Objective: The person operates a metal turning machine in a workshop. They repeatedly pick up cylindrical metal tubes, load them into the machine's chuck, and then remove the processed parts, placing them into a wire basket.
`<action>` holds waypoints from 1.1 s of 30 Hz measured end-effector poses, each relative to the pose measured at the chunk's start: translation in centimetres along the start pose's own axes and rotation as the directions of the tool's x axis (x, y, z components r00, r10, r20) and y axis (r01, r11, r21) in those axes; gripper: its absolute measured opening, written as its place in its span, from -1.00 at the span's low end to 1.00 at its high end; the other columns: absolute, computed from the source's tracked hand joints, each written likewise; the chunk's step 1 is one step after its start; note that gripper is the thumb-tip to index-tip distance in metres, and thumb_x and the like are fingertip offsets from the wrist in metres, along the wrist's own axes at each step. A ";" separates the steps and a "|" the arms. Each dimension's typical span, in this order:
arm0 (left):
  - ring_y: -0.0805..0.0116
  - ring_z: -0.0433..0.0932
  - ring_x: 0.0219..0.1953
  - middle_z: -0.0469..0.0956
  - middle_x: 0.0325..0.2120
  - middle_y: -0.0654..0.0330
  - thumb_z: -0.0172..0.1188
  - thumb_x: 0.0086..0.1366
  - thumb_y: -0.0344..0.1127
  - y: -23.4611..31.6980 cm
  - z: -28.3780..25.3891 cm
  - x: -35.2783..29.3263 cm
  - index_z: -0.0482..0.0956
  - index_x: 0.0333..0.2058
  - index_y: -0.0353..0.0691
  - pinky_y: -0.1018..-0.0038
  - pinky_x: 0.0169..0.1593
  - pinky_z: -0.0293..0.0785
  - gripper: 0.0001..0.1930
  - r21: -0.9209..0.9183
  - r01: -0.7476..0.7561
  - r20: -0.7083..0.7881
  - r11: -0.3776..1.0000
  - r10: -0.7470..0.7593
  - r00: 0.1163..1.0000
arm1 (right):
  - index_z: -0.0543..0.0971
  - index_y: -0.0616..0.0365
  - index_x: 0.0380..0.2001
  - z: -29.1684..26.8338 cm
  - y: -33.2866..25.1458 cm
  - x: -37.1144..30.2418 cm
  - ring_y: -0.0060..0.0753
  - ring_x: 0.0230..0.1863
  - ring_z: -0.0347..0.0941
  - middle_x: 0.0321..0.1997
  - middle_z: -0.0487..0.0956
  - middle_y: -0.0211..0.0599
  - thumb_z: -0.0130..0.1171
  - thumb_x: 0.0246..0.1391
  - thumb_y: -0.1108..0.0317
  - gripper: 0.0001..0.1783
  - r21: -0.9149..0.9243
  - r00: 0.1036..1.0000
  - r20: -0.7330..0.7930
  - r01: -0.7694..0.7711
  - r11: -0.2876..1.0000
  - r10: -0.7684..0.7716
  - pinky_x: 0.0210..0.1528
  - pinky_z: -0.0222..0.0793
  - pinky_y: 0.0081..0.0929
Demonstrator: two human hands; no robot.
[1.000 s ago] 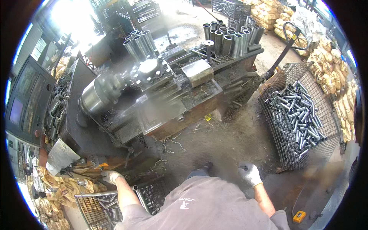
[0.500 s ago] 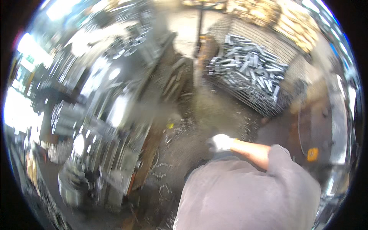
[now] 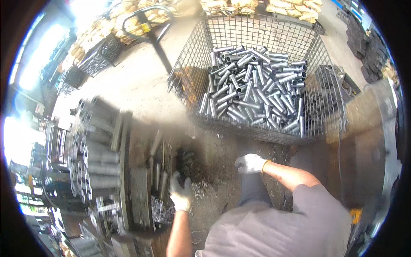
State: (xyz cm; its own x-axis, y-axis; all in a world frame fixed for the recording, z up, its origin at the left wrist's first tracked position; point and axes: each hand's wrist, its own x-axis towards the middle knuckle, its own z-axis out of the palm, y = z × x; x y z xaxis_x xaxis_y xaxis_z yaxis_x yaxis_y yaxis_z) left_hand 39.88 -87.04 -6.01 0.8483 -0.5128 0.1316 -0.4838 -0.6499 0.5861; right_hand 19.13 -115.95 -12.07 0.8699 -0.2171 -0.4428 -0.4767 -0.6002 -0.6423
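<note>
My left hand (image 3: 180,192), in a white glove, is low beside the rack on the left. Its fingers are spread and it holds nothing. The gloved right hand (image 3: 250,163) hangs in front of my leg, fingers curled in, with nothing showing in them. Ahead, a wire mesh basket (image 3: 190,53) carries a big heap of short metal tubes (image 3: 257,85), lying in all directions. Longer metal tubes (image 3: 100,162) are stacked on the left with their round ends facing out. A few more tubes (image 3: 158,177) stand or lean near my left hand.
A pallet jack handle (image 3: 165,60) rises left of the basket. Pale filled sacks (image 3: 295,7) are piled at the back. A dark metal panel (image 3: 317,171) is on the right. Metal shavings (image 3: 201,190) litter the floor.
My view has swung left to right, bringing the mesh basket to the upper middle. The left hand has come into sight. My right hand remains before my leg.
</note>
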 end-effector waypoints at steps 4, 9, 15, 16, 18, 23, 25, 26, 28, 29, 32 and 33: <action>-0.28 0.46 0.19 0.48 0.17 -0.23 0.48 0.17 -0.31 11.3 8.1 28.6 0.30 0.38 -0.34 -0.16 0.29 0.36 -0.17 0.327 -0.472 -0.053 0.819 0.515 0.856 | 0.73 -0.08 0.06 -7.7 13.4 12.2 0.09 0.02 0.70 0.08 0.72 -0.09 0.31 0.01 0.14 -0.51 -0.170 0.994 -0.100 -0.068 0.983 0.051 0.15 0.61 -0.04; -0.24 0.61 0.23 0.47 0.32 -0.31 0.43 0.32 0.10 18.5 20.1 56.5 0.09 0.52 -0.33 0.08 0.26 0.60 0.02 0.413 -0.224 0.276 0.883 0.113 0.955 | 0.60 0.15 0.19 -22.7 24.1 27.6 -0.32 -0.23 0.71 0.24 0.59 0.23 0.28 0.14 0.16 -0.43 -0.643 0.996 0.044 -0.027 0.766 0.071 -0.42 0.64 -0.34; 0.09 0.80 -0.21 0.78 -0.15 0.03 0.46 0.32 -0.13 24.1 26.5 64.9 0.51 0.24 -0.07 0.17 -0.09 0.69 -0.44 0.407 -0.139 0.338 0.903 -0.007 0.941 | 0.50 0.29 0.33 -36.4 34.8 47.0 -0.11 -0.06 0.64 0.37 0.49 0.16 0.19 0.25 0.12 -0.33 -0.880 0.994 -0.102 -0.111 0.461 0.045 -0.14 0.54 -0.07; 0.15 0.79 -0.25 0.78 -0.18 0.07 0.47 0.32 -0.18 23.1 26.5 65.1 0.53 0.22 -0.08 0.20 -0.12 0.68 -0.47 0.438 -0.149 0.341 0.886 -0.010 0.940 | 0.42 0.30 0.45 -39.3 34.9 49.9 -0.06 -0.05 0.63 0.50 0.40 0.20 0.18 0.26 0.15 -0.24 -0.901 0.995 -0.081 -0.101 0.421 0.066 -0.11 0.50 -0.05; 0.22 0.79 -0.29 0.79 -0.21 0.09 0.47 0.32 -0.24 25.2 26.1 65.2 0.56 0.17 -0.12 0.24 -0.16 0.67 -0.52 0.445 -0.074 0.374 0.892 -0.111 0.921 | 0.31 0.44 0.48 -41.3 38.0 56.9 -0.13 -0.15 0.63 0.13 0.62 0.06 0.12 0.26 0.26 -0.22 -0.915 0.988 -0.139 -0.153 0.373 0.065 -0.23 0.47 -0.12; 0.32 0.77 -0.31 0.77 -0.20 0.10 0.46 0.29 -0.45 25.7 25.9 65.2 0.59 0.14 -0.22 0.40 -0.20 0.66 -0.54 0.359 -0.024 0.386 0.933 -0.125 0.914 | 0.30 0.45 0.43 -43.1 45.0 71.0 -0.14 -0.24 0.67 -0.20 0.74 -0.09 0.03 0.30 0.27 -0.29 -0.922 0.985 -0.173 -0.163 0.352 0.004 -0.25 0.51 -0.09; 0.29 0.78 -0.29 0.77 -0.23 0.09 0.45 0.28 -0.46 25.5 25.8 65.2 0.60 0.12 -0.24 0.40 -0.16 0.66 -0.57 0.355 -0.094 0.393 0.930 -0.057 0.918 | 0.34 0.37 0.38 -42.7 49.0 73.0 -0.13 -0.19 0.69 -0.14 0.74 -0.10 0.05 0.32 0.25 -0.36 -0.920 0.981 -0.194 -0.179 0.349 -0.006 -0.20 0.54 -0.09; 0.28 0.78 -0.28 0.77 -0.24 0.08 0.44 0.28 -0.47 25.5 25.9 65.4 0.60 0.12 -0.26 0.40 -0.14 0.66 -0.57 0.365 -0.110 0.403 0.924 -0.050 0.914 | 0.36 0.33 0.36 -42.5 50.9 73.6 -0.13 -0.16 0.70 -0.12 0.74 -0.10 0.06 0.33 0.25 -0.39 -0.918 0.974 -0.223 -0.201 0.343 -0.026 -0.17 0.56 -0.09; 0.29 0.79 -0.26 0.77 -0.24 0.08 0.44 0.27 -0.48 25.4 25.7 65.4 0.60 0.12 -0.27 0.40 -0.12 0.65 -0.56 0.355 -0.059 0.405 0.933 -0.097 0.909 | 0.39 0.27 0.34 -41.9 51.2 74.1 -0.12 -0.11 0.70 -0.07 0.73 -0.14 0.08 0.35 0.23 -0.43 -0.970 0.987 -0.157 -0.150 0.194 -0.022 -0.12 0.58 -0.08; 0.29 0.79 -0.25 0.77 -0.24 0.09 0.44 0.27 -0.48 25.3 25.5 65.2 0.60 0.12 -0.27 0.40 -0.12 0.65 -0.56 0.357 -0.028 0.404 0.934 -0.127 0.906 | 0.45 0.23 0.30 -41.4 49.6 74.8 -0.13 -0.09 0.70 -0.06 0.74 -0.20 0.07 0.37 0.22 -0.48 -0.953 0.988 -0.154 -0.150 0.264 0.007 -0.10 0.59 -0.09; 0.31 0.79 -0.25 0.77 -0.24 0.08 0.43 0.26 -0.50 25.4 25.8 65.1 0.60 0.12 -0.29 0.38 -0.13 0.65 -0.55 0.330 -0.078 0.400 0.941 -0.064 0.914 | 0.54 0.20 0.21 -42.0 50.9 74.4 -0.11 -0.17 0.69 -0.10 0.74 -0.14 0.03 0.38 0.25 -0.56 -0.889 0.984 -0.171 -0.174 0.424 0.045 -0.15 0.57 -0.12; 0.30 0.79 -0.25 0.77 -0.24 0.08 0.44 0.26 -0.49 25.4 25.8 65.1 0.59 0.12 -0.29 0.37 -0.14 0.65 -0.55 0.323 -0.058 0.398 0.945 -0.080 0.914 | 0.57 0.20 0.18 -42.2 50.9 73.3 -0.08 -0.20 0.69 -0.11 0.73 -0.10 0.00 0.38 0.27 -0.59 -0.844 0.978 -0.207 -0.180 0.505 0.002 -0.18 0.56 -0.12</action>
State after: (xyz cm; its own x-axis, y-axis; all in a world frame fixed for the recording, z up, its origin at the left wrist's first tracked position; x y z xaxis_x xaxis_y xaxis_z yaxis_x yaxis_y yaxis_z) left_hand 77.25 -151.39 -3.15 0.7285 -0.6397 -0.2450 -0.5753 -0.7655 0.2883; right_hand 64.01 -194.91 -50.83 0.8764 -0.3728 -0.3049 -0.2900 -0.9140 0.2837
